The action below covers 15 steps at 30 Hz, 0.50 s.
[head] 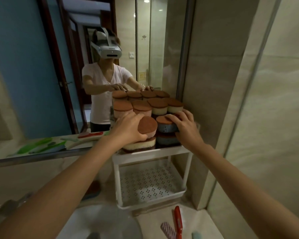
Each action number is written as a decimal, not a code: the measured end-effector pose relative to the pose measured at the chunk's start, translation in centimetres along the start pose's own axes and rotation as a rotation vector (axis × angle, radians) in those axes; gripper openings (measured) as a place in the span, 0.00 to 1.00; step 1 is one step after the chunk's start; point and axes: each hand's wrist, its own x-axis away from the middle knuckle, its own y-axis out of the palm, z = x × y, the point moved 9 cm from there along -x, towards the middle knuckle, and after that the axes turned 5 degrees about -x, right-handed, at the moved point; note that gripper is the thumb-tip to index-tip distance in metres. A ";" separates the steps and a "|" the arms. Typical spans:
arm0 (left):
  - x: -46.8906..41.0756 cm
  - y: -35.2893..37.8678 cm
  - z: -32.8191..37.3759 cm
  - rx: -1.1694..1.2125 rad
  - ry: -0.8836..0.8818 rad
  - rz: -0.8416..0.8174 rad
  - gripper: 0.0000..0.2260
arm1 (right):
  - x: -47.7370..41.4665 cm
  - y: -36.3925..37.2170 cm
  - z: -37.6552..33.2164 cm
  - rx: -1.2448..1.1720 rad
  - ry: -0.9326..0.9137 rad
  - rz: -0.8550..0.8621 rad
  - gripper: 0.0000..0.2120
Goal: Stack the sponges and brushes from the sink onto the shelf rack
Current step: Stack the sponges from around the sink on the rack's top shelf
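Note:
A white two-tier shelf rack (pixel 152 152) stands against the mirror and the wall corner. Several round sponges with brown scouring tops are stacked on its top tier. My left hand (pixel 128 128) grips a pink sponge (pixel 148 125), tilted, on top of a yellow sponge (pixel 140 144) at the front left. My right hand (pixel 185 126) rests on a blue sponge (pixel 166 127) that sits on another blue sponge at the front right. The lower tier (pixel 150 185) is a perforated tray with nothing on it.
The mirror (pixel 59 75) behind the rack shows a person's reflection and doubles the sponges. A red brush (pixel 178 221), a pink comb-like brush (pixel 167 230) and a teal item (pixel 197 235) lie on the counter below. The sink basin (pixel 102 221) is at the bottom left.

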 end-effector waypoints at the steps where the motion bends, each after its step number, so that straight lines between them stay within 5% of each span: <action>1: 0.0 0.2 -0.1 0.009 -0.003 -0.006 0.32 | 0.0 0.4 0.0 0.004 -0.004 -0.027 0.28; 5: 0.2 1.5 -0.4 0.116 0.029 -0.014 0.33 | 0.2 1.8 0.3 -0.054 -0.002 -0.161 0.31; 9: 2.0 0.6 -1.9 0.227 0.022 0.166 0.36 | 0.6 1.6 1.1 -0.229 0.056 -0.206 0.35; 15: 4.3 2.7 -6.3 0.398 -0.229 0.141 0.44 | 0.2 1.5 2.8 -0.346 0.129 -0.292 0.35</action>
